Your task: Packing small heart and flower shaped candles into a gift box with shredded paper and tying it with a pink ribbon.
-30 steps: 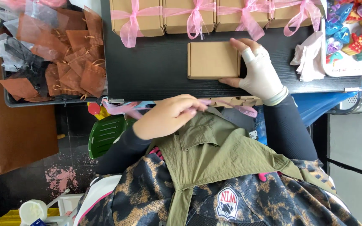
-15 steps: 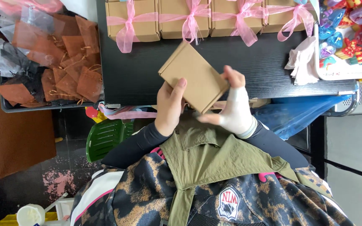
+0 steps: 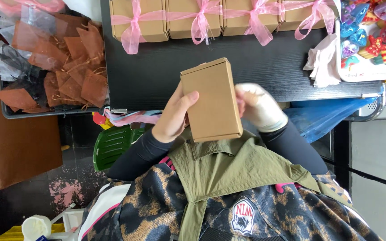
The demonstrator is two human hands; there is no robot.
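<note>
Box (image 3: 211, 100): held between the two hands, left hand (image 3: 173, 117) on its left side, right hand (image 3: 259, 106) on its right, above the near edge of the bench (image 3: 157, 76). Row of ribboned boxes (image 3: 211, 18): along the far side of the bench. Tray of pouches (image 3: 52, 67): left of the bench. Tray of small items (image 3: 371, 40): at the bench's right end, a cloth (image 3: 322, 64) just left of it. Chair (image 3: 115, 145): below the bench, left of the person.

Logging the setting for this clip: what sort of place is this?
Probably a small gift-packing workstation. A row of ribbon-tied boxes lines the black table, a bin of brown organza pouches sits beside it, and both hands hold a plain cardboard box.
</note>
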